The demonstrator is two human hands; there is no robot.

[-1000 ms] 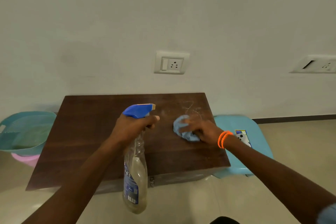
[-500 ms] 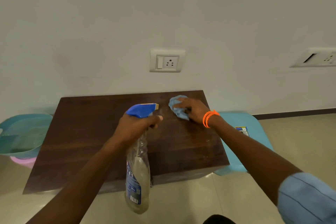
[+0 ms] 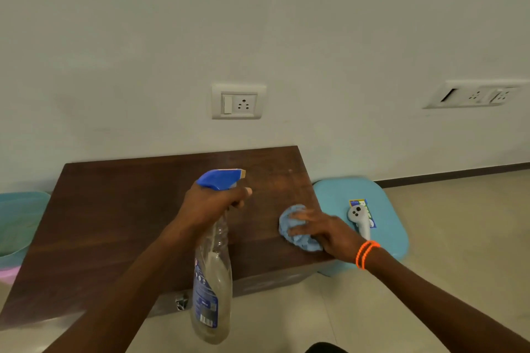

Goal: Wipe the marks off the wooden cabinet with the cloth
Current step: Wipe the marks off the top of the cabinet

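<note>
The wall [image 3: 258,23] fills the upper half of the view and carries a switch-and-socket plate [image 3: 239,101] above the cabinet and a second, wider socket plate [image 3: 473,94] at the right. The tiled floor [image 3: 459,223] runs along the lower right.

The wooden cabinet [image 3: 120,223] stands against the wall, its dark brown top facing the camera. Faint pale marks [image 3: 282,180] show on the top near the far right corner. A metal latch [image 3: 181,301] sits on the front edge.

A light blue plastic stool [image 3: 335,198] stands just beside the cabinet's right end. A teal tub [image 3: 17,218] stands at the cabinet's left end, above a pink item [image 3: 8,274] that is only partly visible.

The spray bottle [image 3: 213,275] is clear with a blue trigger head and a blue label. The left hand [image 3: 213,206] is wrapped around its neck and holds it above the cabinet top, nozzle pointing right.

The right hand [image 3: 324,231] presses flat on the cloth [image 3: 298,228], fingers spread over it. The cloth is light blue, bunched, and lies on the cabinet top near the right front edge. Two orange bands [image 3: 365,253] circle the right wrist.

A white handheld controller [image 3: 360,221] lies on the stool, overlapping a small printed packet [image 3: 358,203].
</note>
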